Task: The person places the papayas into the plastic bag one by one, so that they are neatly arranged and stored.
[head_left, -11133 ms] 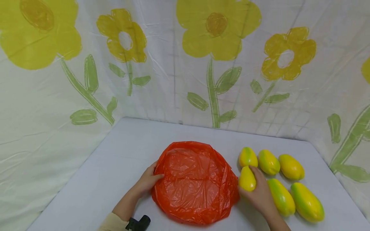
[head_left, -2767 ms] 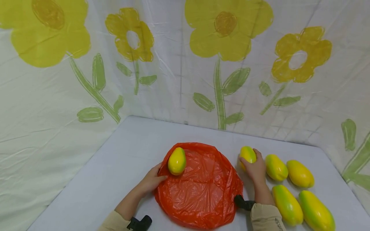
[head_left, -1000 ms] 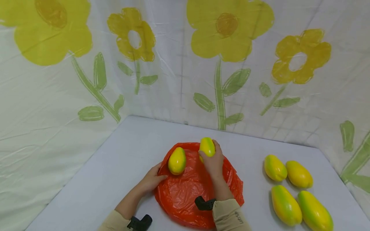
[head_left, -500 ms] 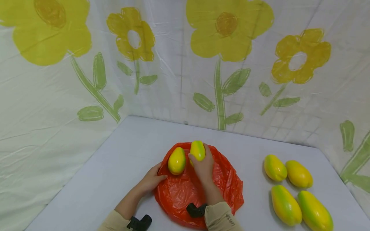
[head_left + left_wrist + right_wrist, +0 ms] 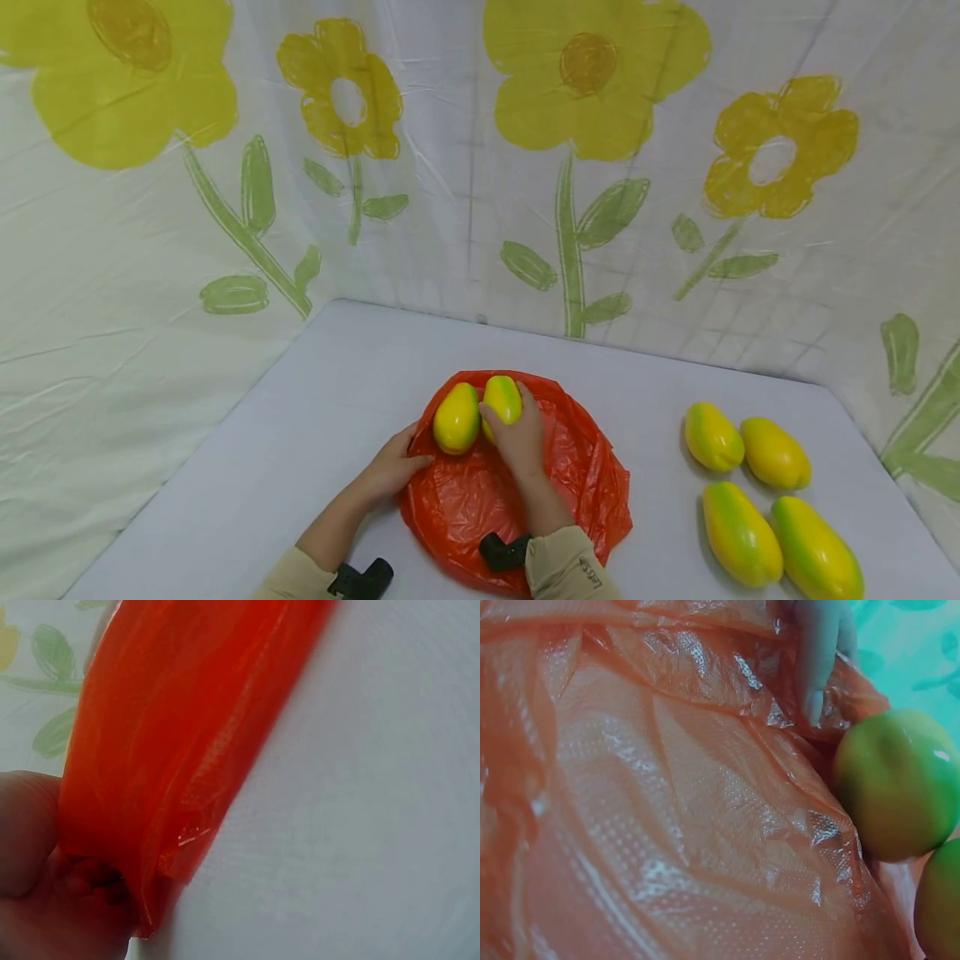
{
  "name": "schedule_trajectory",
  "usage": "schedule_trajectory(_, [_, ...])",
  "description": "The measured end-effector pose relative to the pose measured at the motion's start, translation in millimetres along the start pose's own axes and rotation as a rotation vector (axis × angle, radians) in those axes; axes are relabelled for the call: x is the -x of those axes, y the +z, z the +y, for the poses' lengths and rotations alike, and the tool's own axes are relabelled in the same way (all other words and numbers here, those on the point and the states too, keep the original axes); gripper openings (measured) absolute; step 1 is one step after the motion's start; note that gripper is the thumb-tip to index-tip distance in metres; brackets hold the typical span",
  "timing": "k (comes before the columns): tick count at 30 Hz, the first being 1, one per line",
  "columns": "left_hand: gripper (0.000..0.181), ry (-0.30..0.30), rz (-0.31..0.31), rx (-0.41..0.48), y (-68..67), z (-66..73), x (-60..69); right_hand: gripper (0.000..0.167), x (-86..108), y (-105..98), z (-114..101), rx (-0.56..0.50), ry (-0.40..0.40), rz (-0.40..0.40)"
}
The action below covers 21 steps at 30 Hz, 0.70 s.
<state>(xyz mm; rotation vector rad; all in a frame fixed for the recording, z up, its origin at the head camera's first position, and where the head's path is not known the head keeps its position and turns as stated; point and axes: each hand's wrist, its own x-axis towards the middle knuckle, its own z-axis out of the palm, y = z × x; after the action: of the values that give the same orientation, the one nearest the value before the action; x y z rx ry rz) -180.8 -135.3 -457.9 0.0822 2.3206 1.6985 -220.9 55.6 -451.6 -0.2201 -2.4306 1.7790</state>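
A red plastic bag [image 5: 480,508] lies spread in a round shape on the table. At its left edge my left hand [image 5: 393,468] pinches the rim, thumb inside; the left wrist view shows the bag's folded edge [image 5: 157,750] in that hand [image 5: 45,877]. One yellow-green papaya [image 5: 456,419] rests inside at the far left. Beside it, my right hand [image 5: 525,437] grips a second papaya [image 5: 502,398] over the bag, thumb on its near left side. In the right wrist view both papayas show at the right edge, the resting one [image 5: 896,784] by the bag's rim.
Several more papayas lie on the white table [image 5: 360,358] right of the bag: two behind [image 5: 714,436] and two in front [image 5: 742,533]. A flower-printed curtain [image 5: 450,208] hangs behind the table and along its left side.
My right hand has carried the second papaya leftward from the table over the bag, then lowered it beside the first one. The left hand keeps its hold on the rim.
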Motion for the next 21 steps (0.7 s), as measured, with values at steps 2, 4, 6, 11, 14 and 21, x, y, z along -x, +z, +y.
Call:
schedule_trajectory(2, [0.056,-0.002,0.003,-0.006,0.1,0.1,-0.2,0.073,0.3,0.1,0.6,0.005,-0.002,-0.01])
schedule_trajectory(4, [0.056,-0.008,0.009,-0.009,0.4,0.4,-0.3,0.071,0.6,0.0,0.8,0.005,-0.003,-0.017])
schedule_trajectory(6, [0.056,-0.01,0.015,-0.015,0.8,0.5,-0.2,0.069,0.6,0.1,1.0,0.004,-0.007,-0.021])
schedule_trajectory(11, [0.056,-0.007,0.016,-0.02,1.0,0.4,-0.2,0.068,1.6,0.9,3.6,0.034,-0.017,-0.026])
schedule_trajectory(14, [0.056,0.002,0.0,-0.022,-0.1,0.0,-0.4,0.069,2.0,1.4,5.7,0.046,-0.023,-0.027])
schedule_trajectory(21, [0.056,0.011,-0.009,-0.011,-0.7,-0.9,-1.1,0.072,1.0,2.1,8.0,0.029,-0.033,-0.028])
